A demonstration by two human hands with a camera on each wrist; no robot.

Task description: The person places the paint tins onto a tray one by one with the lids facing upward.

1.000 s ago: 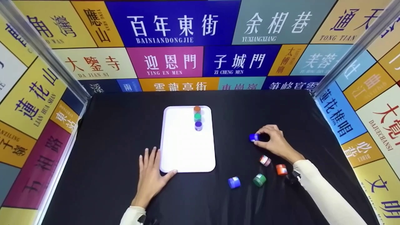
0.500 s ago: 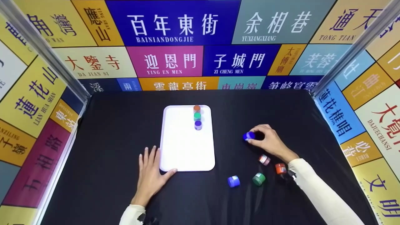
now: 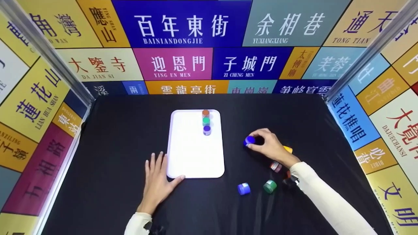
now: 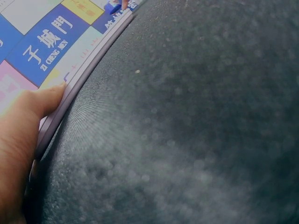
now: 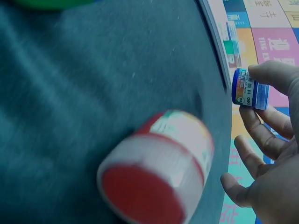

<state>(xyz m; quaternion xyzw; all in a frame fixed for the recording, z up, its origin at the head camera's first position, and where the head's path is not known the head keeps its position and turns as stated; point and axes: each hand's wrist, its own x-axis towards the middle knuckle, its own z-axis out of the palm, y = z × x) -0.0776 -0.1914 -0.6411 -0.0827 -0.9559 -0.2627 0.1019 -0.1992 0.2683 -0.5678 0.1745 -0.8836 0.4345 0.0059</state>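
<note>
Eight small cylindrical coloured-plastic jars (image 3: 270,186) — three on one white rounded-rectangular tray (image 3: 196,156), four on one black cloth (image 3: 124,130), one gripped blue jar (image 3: 249,140) — plus one half-hidden yellow object (image 3: 288,149), one left hand (image 3: 158,184), one right hand (image 3: 271,147).

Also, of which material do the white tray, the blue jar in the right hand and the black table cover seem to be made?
White tray: probably smooth plastic, from its even surface and rounded corners.
Held blue jar: glossy, likely plastic; one end looks translucent, so glass is possible.
Table cover: matt cloth, it seems, from its folds.
</note>
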